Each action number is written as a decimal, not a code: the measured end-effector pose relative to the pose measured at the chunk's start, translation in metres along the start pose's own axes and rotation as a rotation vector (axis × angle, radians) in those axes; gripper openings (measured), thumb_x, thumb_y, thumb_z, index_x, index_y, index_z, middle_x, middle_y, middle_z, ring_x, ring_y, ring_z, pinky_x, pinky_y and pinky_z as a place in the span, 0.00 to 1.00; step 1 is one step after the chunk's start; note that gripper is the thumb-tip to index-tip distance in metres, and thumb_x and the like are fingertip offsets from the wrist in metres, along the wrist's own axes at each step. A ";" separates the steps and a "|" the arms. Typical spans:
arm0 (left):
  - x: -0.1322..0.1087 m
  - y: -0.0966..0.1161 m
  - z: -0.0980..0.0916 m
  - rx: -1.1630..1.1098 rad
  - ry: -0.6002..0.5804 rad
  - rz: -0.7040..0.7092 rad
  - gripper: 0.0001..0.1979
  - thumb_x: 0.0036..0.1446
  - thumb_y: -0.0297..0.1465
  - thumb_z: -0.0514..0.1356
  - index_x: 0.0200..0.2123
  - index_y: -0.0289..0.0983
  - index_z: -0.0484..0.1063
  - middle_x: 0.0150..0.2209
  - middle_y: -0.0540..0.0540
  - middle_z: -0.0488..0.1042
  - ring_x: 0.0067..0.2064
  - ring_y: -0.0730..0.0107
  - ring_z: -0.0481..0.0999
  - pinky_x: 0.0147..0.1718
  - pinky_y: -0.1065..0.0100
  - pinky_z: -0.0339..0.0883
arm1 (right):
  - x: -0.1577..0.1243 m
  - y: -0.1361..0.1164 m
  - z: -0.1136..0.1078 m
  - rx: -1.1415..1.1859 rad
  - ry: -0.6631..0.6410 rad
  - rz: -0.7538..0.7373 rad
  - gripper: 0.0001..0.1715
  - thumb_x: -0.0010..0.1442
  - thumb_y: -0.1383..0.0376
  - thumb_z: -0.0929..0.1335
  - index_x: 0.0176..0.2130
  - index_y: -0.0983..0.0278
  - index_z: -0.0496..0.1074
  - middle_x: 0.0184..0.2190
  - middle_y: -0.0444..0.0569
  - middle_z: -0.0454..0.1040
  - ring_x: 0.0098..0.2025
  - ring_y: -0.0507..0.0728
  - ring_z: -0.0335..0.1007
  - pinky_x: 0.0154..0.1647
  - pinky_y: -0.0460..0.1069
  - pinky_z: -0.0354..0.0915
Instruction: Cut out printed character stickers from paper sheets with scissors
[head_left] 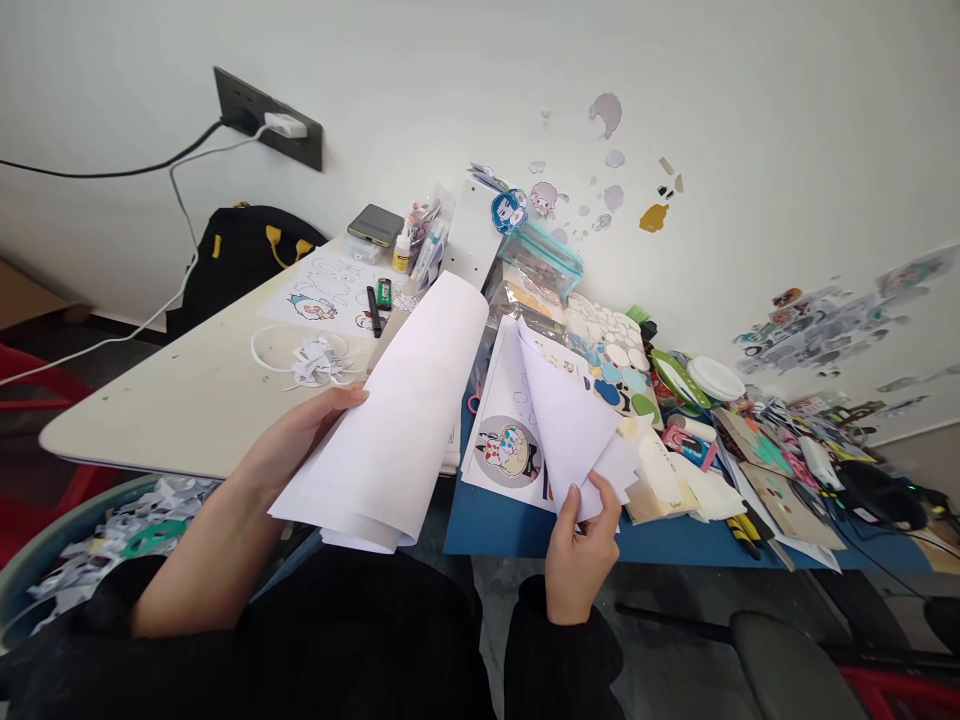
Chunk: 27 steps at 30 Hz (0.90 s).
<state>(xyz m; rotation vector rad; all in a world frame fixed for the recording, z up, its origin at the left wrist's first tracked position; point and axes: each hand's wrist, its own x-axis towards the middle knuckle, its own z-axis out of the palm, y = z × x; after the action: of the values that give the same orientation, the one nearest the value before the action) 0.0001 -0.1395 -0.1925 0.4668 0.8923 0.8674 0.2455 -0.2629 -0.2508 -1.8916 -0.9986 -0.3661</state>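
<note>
**Two hands, lots of white paper**

Left hand [300, 435] closed on a thick bunch of white sheets [397, 420], thumb on top, fingers hidden under the paper. Bunch curled over like a roll, held up above the gap between the cream table [187, 400] and the blue table [495, 525].

Right hand [581, 545] pinching the corner of a folded-up sheet [566, 420] between thumb and fingers. Sheet lifted up and bent back. Under it, a flat page with a round cartoon sticker [508, 450] on the blue table, just beside the right hand.

On the cream table: a drawing sheet [330, 290] with cartoon figures, a black marker [373, 310] and a small green thing [384, 292] lying on it. Near them a pile of white paper scraps [315, 360]. Farther back, a phone [375, 224] and a small glue bottle [403, 252].

On the blue table, to the right: lots of stickers, cut shapes and tools, all mixed up. A white lid [716, 378] among them.

Down on the left, a bin [45, 540] full of cut paper bits. Black bag [240, 255] with yellow handles behind the cream table. Plug socket [266, 125] on the wall with wires hanging down. Stickers stuck on the wall at the right.
</note>
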 end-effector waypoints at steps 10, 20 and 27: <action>0.005 -0.002 -0.005 0.013 -0.028 -0.013 0.24 0.50 0.36 0.60 0.52 0.41 0.69 0.28 0.50 0.81 0.32 0.59 0.82 0.21 0.70 0.73 | -0.001 -0.001 -0.001 0.013 0.047 0.066 0.22 0.63 0.54 0.63 0.48 0.68 0.68 0.23 0.49 0.70 0.16 0.53 0.59 0.18 0.47 0.55; 0.005 -0.002 -0.004 -0.005 -0.042 -0.006 0.26 0.49 0.36 0.61 0.54 0.42 0.68 0.28 0.49 0.81 0.34 0.58 0.81 0.21 0.70 0.72 | 0.004 -0.004 -0.002 0.016 0.325 0.210 0.26 0.63 0.54 0.63 0.54 0.68 0.64 0.31 0.57 0.72 0.18 0.56 0.62 0.17 0.50 0.59; 0.006 -0.003 -0.006 0.000 -0.071 -0.003 0.26 0.49 0.36 0.61 0.54 0.43 0.67 0.29 0.50 0.81 0.34 0.58 0.81 0.21 0.69 0.72 | 0.000 -0.003 0.000 0.023 0.331 0.191 0.25 0.63 0.56 0.64 0.54 0.68 0.64 0.29 0.55 0.71 0.19 0.56 0.63 0.18 0.50 0.59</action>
<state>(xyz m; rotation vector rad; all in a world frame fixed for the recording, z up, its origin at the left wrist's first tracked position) -0.0017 -0.1364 -0.2008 0.4928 0.8280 0.8434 0.2439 -0.2624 -0.2487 -1.8129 -0.5958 -0.5309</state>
